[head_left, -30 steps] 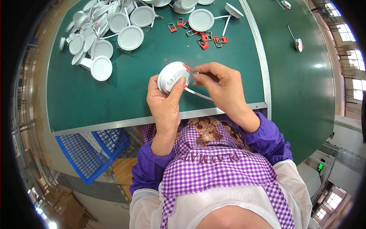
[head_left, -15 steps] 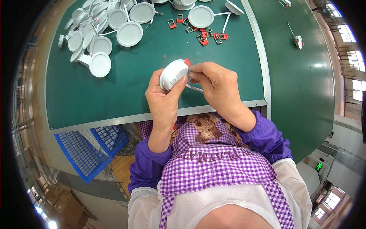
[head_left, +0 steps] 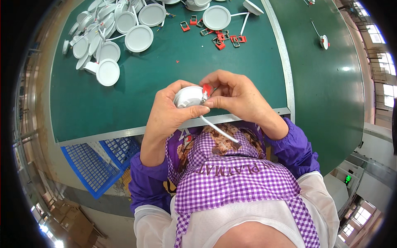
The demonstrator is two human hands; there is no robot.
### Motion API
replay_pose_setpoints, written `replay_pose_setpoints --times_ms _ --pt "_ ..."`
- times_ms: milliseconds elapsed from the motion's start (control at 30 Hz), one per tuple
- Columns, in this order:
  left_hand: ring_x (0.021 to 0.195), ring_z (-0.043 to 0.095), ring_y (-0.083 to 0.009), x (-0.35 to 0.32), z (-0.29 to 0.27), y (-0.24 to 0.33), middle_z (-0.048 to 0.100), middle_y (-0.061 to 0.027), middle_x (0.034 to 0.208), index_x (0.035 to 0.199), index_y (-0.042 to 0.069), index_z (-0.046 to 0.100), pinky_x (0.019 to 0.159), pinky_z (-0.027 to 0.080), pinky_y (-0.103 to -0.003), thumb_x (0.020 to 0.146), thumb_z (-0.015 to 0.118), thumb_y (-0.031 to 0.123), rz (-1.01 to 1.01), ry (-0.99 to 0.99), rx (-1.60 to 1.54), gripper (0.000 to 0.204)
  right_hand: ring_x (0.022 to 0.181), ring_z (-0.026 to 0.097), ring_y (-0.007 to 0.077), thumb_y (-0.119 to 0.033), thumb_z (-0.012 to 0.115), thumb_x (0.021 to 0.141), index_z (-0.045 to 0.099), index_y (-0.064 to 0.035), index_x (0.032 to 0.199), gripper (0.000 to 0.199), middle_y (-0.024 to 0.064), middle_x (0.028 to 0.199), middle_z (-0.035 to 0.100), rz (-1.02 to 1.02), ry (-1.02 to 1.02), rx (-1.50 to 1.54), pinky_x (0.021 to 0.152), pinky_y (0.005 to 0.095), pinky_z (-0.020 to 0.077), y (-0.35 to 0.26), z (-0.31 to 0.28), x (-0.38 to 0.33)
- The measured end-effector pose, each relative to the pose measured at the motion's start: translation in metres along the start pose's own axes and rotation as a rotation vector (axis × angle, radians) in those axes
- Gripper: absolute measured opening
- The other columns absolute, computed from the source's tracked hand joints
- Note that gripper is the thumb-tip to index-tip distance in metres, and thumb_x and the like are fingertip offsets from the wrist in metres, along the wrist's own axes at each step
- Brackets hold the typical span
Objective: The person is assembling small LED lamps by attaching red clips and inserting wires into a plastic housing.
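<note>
My left hand (head_left: 163, 107) is wrapped round a white round downlight (head_left: 187, 97), gripping its rim above the near edge of the green table. A white cable (head_left: 219, 130) hangs from the downlight over my apron. At the light's right side sits a spring clip (head_left: 206, 91) with a red tip and a metal part. My right hand (head_left: 237, 96) is closed against that clip, its thumb at the metal and its fingers curled behind the red tip. The fingertips partly hide how the clip meets the housing.
Many white downlights (head_left: 139, 38) with cables are heaped at the far left of the table (head_left: 144, 89). Several loose red-and-metal clips (head_left: 221, 36) lie at the far middle. A second green surface (head_left: 322, 95) on the right bears another downlight (head_left: 324, 42). Blue plastic baskets (head_left: 89, 165) stand below left.
The downlight has come nearer to me and tilted, so its cable now hangs down toward my apron. My right fingers have shifted round the red clip, which shows more fully.
</note>
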State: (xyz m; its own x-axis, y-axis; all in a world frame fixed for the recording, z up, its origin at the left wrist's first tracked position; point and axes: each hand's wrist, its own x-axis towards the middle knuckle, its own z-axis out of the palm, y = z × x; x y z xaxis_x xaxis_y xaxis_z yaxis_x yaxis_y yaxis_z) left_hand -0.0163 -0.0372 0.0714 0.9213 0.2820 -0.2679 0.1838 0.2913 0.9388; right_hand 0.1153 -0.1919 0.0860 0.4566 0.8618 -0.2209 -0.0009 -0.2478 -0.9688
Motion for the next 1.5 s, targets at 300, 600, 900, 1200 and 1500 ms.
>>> replay_pose_setpoints --times_ms 300,600,900,1200,1500 --pt "0.073 0.064 -0.0110 -0.008 0.015 -0.003 0.068 -0.0081 0.085 0.097 -0.001 0.063 0.065 0.053 -0.023 0.069 0.081 0.005 0.144 0.171 0.037 0.033 0.067 0.063 0.0100 -0.016 0.064 0.091 0.062 0.0025 0.100 0.021 0.0075 0.080 0.066 0.002 0.007 0.162 0.057 0.0231 0.0495 -0.002 -0.001 0.003" --pt "0.076 0.064 -0.0111 -0.005 0.029 -0.011 0.068 -0.0072 0.084 0.095 0.000 0.063 0.068 0.053 -0.024 0.072 0.078 0.004 0.151 0.230 -0.249 0.028 0.049 0.052 0.0078 -0.022 0.065 0.091 0.058 -0.0005 0.085 0.023 0.0017 0.065 0.057 0.074 -0.018 0.070 0.044 0.0237 0.0380 -0.013 -0.005 0.008" --pt "0.087 0.065 -0.0152 0.000 0.011 -0.023 0.065 -0.0124 0.098 0.120 0.000 0.053 0.077 0.055 -0.030 0.081 0.071 0.001 0.105 0.099 -0.033 0.043 0.055 0.057 0.0105 -0.014 0.065 0.088 0.064 -0.0007 0.092 0.014 0.0039 0.072 0.062 -0.055 0.196 -0.332 0.051 0.0257 0.0461 0.010 -0.045 0.029" --pt "0.106 0.060 -0.0212 0.002 -0.007 -0.033 0.058 -0.0096 0.118 0.126 0.002 0.049 0.092 0.051 -0.038 0.091 0.064 0.012 -0.038 0.311 -0.830 0.040 0.075 0.063 0.0356 -0.021 0.064 0.084 0.066 -0.0005 0.082 0.021 0.0148 0.085 0.064 -0.138 0.601 -1.057 0.067 0.0434 0.0495 0.041 -0.084 0.077" --pt "0.105 0.062 -0.0241 -0.003 0.014 -0.027 0.061 -0.0132 0.113 0.120 0.000 0.051 0.090 0.053 -0.040 0.085 0.066 0.002 -0.075 0.193 -0.753 0.039 0.075 0.066 0.0343 -0.018 0.063 0.083 0.065 0.0011 0.088 0.020 0.0177 0.082 0.068 -0.084 0.505 -0.928 0.068 0.0401 0.0511 0.043 -0.097 0.060"
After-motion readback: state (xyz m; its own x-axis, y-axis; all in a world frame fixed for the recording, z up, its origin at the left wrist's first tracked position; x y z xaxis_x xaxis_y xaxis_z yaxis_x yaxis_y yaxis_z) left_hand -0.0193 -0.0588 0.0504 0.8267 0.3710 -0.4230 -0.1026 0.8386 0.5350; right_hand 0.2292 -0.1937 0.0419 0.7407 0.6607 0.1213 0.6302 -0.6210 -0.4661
